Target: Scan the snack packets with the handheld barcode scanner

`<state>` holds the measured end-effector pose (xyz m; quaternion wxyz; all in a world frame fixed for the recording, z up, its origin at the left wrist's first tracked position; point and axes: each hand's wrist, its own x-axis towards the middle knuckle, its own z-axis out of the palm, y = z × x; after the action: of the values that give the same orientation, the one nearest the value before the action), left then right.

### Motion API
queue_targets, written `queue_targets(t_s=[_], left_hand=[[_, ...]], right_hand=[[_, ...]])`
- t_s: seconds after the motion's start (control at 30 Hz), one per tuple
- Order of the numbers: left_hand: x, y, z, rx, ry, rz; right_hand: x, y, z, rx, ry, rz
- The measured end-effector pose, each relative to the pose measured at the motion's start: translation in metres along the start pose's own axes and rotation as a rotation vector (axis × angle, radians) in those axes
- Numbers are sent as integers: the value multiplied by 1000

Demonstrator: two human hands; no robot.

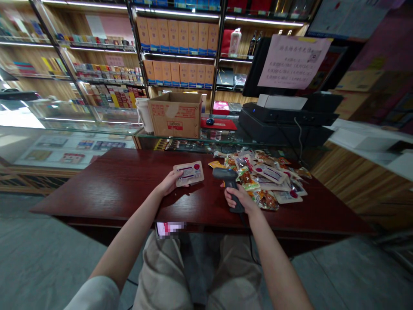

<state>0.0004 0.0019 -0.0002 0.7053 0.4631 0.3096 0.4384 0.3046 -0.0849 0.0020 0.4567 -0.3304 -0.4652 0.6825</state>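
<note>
My left hand (169, 183) grips a flat beige snack packet (189, 173) by its left edge, holding it just over the dark red table (129, 181). Purple lines and a round dark-red mark show on the packet's face. In my right hand (238, 198) is a black barcode scanner (230, 183), held by its handle with its head pointing left toward the packet. A cable hangs from the scanner past the table's front edge. Right behind the scanner lies a heap of snack packets (271, 172), some beige, others clear with brown food inside.
An open cardboard box (176, 118) stands on the glass counter (135, 137) beyond the table. Right of it are a black till (284, 125) and a monitor with a pink notice (292, 62). A phone (166, 229) lies by my lap.
</note>
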Motion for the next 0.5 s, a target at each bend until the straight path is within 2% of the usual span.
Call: queue_targets(t_s=[0.5], left_hand=[[0, -1, 1, -7, -7, 3]], right_hand=[[-1, -3, 5, -10, -14, 16]])
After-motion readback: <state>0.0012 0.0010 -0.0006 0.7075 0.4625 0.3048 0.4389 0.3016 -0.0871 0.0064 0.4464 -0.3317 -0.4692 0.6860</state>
